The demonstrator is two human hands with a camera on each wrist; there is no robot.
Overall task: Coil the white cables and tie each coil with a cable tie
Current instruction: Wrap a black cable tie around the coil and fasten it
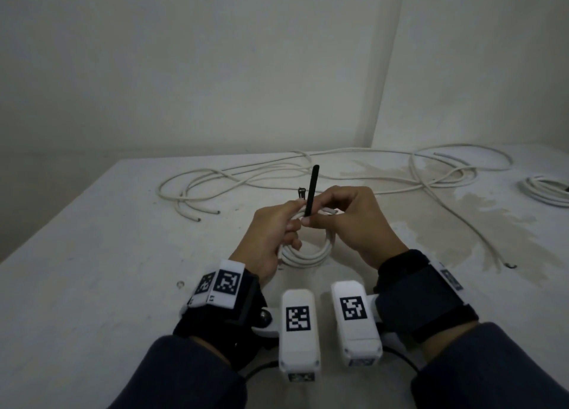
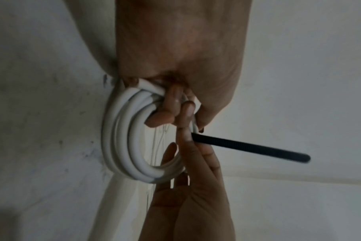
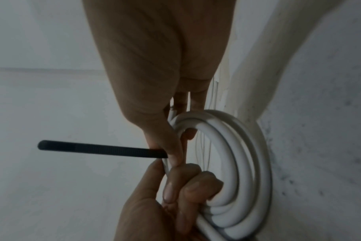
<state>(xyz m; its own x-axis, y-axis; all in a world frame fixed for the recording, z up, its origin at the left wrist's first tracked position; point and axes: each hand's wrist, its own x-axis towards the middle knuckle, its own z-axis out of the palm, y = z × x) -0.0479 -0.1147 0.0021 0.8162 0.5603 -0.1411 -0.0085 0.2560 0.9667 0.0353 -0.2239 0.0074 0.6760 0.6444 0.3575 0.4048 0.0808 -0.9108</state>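
Note:
A small coil of white cable (image 1: 311, 248) stands upright above the table's middle, and my left hand (image 1: 277, 227) grips its left side with curled fingers (image 2: 165, 112). A black cable tie (image 1: 310, 190) rises straight up from the coil's top. My right hand (image 1: 345, 211) pinches the tie's lower part against the coil with thumb and forefinger. The tie's tail (image 2: 258, 149) sticks out free in the left wrist view, and the same tail (image 3: 97, 149) shows in the right wrist view beside the coil (image 3: 237, 163). The tie's head end (image 1: 301, 192) peeks up by my left fingers.
Loose white cables (image 1: 277, 171) sprawl across the far part of the white table (image 1: 92, 254). A finished white coil (image 1: 545, 190) lies at the far right edge. Walls meet in a corner behind. A stained patch marks the table's right side.

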